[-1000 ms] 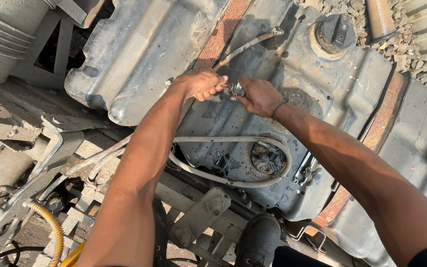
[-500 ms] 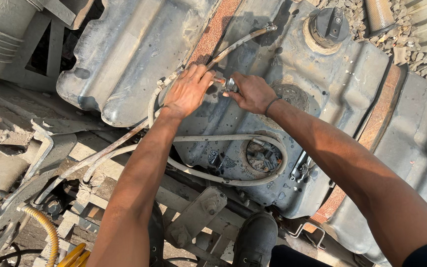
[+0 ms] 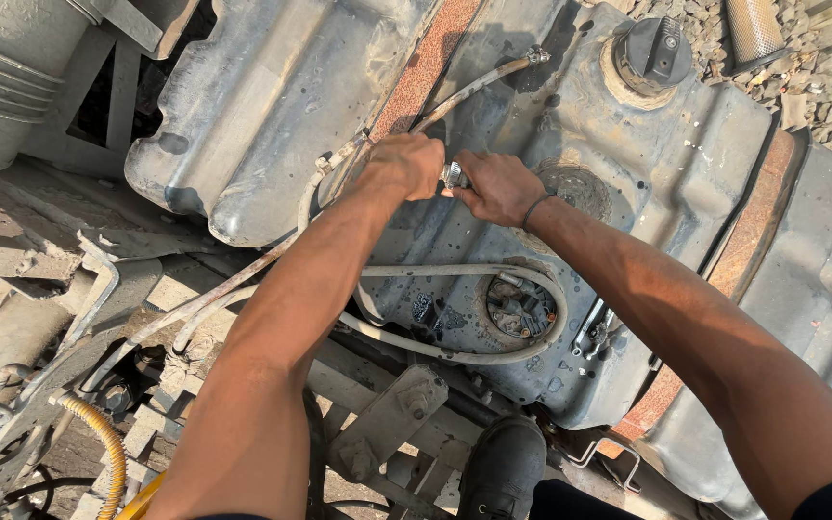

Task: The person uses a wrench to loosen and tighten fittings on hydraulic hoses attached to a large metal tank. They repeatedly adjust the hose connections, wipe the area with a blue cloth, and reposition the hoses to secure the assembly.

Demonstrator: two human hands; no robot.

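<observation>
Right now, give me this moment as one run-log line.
left hand: gripping hose end | right hand: on metal fitting | beneath: grey tank | black cap: on | boot: at tank edge

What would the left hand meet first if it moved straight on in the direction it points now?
Probably the small metal fitting right at the left hand, and just beyond it the right hand; depth is unclear.

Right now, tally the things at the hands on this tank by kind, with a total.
Hands: 2, left hand and right hand
Metal fitting between them: 1
Grey tank: 1
Black cap: 1
Pale hose loop: 1
Total: 6
</observation>
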